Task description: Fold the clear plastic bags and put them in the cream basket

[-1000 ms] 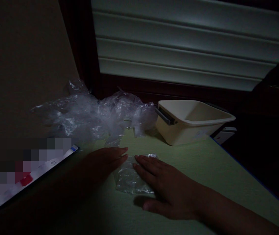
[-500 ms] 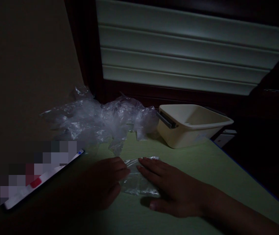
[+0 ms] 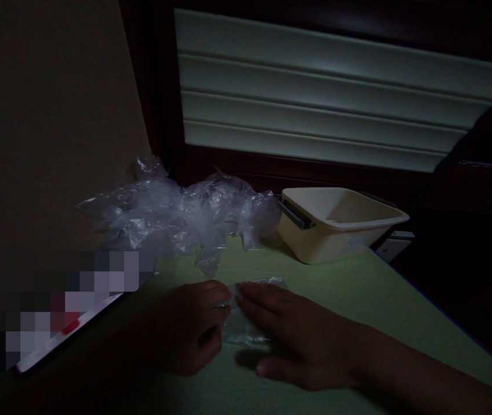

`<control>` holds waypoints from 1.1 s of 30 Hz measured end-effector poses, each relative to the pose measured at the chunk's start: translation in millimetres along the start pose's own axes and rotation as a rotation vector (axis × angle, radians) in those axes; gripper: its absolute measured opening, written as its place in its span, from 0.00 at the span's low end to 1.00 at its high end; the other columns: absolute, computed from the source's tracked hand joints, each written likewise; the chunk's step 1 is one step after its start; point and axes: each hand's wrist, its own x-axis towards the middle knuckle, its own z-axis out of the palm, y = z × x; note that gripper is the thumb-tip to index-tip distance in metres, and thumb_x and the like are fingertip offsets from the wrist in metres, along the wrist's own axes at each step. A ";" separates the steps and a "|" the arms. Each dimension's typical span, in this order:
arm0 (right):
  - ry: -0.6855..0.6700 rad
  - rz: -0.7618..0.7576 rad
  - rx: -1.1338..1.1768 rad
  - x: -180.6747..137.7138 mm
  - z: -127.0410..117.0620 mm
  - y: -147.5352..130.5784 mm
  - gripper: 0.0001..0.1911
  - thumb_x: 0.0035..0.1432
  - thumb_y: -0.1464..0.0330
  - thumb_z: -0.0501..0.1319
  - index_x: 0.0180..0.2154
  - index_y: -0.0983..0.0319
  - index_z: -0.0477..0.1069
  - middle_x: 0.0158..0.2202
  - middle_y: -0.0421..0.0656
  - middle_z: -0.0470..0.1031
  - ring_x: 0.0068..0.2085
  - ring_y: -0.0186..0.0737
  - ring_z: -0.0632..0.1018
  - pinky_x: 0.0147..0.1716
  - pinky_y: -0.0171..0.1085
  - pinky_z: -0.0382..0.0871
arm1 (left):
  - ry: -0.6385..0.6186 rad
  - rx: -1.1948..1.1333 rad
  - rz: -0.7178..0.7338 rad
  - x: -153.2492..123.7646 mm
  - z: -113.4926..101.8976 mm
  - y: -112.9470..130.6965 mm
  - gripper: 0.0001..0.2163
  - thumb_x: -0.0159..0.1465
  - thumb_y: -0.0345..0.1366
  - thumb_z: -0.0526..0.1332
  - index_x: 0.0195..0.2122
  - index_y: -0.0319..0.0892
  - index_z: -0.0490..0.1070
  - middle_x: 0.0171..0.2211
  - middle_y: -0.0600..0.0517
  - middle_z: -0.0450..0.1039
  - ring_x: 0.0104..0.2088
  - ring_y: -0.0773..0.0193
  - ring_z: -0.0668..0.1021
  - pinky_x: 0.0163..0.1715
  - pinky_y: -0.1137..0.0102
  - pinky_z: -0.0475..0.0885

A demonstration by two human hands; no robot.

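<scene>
A small clear plastic bag (image 3: 241,328) lies flat on the pale green table (image 3: 358,300). My right hand (image 3: 298,340) rests flat on its right half, fingers stretched out and pressing it down. My left hand (image 3: 189,328) sits at the bag's left edge in deep shadow, fingers curled in and pinching the edge of the plastic. The room is very dark.
A heap of crumpled clear plastic bags (image 3: 177,216) lies at the back left by the wall. A cream plastic tub (image 3: 336,222) with a dark handle stands at the back right. A phone (image 3: 64,334) lies at the left. The table's right edge runs diagonally; blinds hang behind.
My left hand has gone from lying flat beside the bag to curling its fingers over the bag's left edge, so less plastic shows. My right hand has stayed pressing on the bag.
</scene>
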 end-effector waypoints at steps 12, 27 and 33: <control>0.126 0.185 0.166 -46.4 0.9 44.5 0.31 0.67 0.53 0.50 0.64 0.66 0.59 0.67 0.54 0.54 0.67 0.55 0.56 0.63 0.58 0.52 | 0.007 0.020 0.014 2.0 1.0 -1.9 0.08 0.61 0.26 0.54 0.34 0.38 0.73 0.38 0.44 0.74 0.38 0.58 0.76 0.36 0.67 0.74; 0.371 0.349 0.254 1.4 5.9 69.1 0.18 0.47 0.67 0.69 0.41 0.66 0.73 0.37 0.46 0.71 0.34 0.43 0.73 0.32 0.39 0.66 | 0.039 0.079 -0.033 3.5 7.9 -5.0 0.08 0.63 0.26 0.52 0.31 0.38 0.71 0.40 0.44 0.72 0.40 0.56 0.75 0.36 0.63 0.72; 0.384 0.353 0.355 -0.1 9.2 54.2 0.11 0.47 0.73 0.64 0.29 0.60 0.60 0.28 0.38 0.67 0.29 0.37 0.68 0.26 0.34 0.59 | 0.155 0.042 -0.228 0.3 16.8 -9.5 0.23 0.58 0.27 0.61 0.56 0.39 0.62 0.52 0.42 0.67 0.51 0.52 0.72 0.48 0.58 0.71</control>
